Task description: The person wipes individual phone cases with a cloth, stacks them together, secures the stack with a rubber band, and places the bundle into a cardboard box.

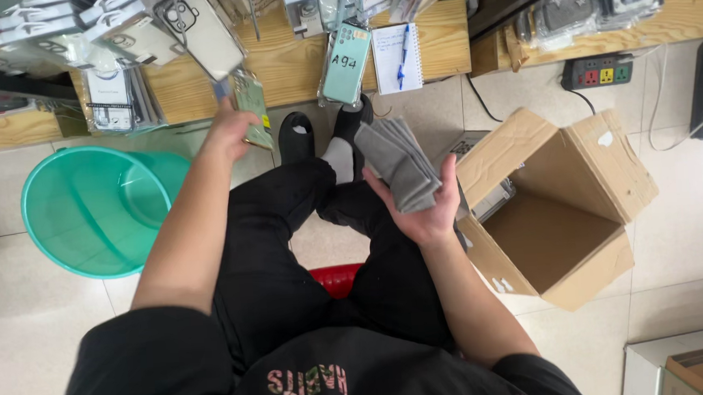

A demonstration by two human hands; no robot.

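Sorting looks under way beside the open cardboard box (560, 209) and teal basin (96, 209) — the right hand (425, 209) cups a fanned grey stack of flat cases (398, 164), the left hand (229, 132) pinches one packaged case (252, 106) — placing it likely needs a steady reach.

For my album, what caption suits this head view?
Seated person's right hand holds grey cases; left hand holds a packaged case.

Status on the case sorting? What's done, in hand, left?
Done: packaged phone cases already lie on the wooden shelf, and the cardboard box beside the person looks nearly empty. In hand: the left hand has a grip on one packaged case at the shelf edge; the right hand holds a fanned stack of grey cases. Left: that grey stack.
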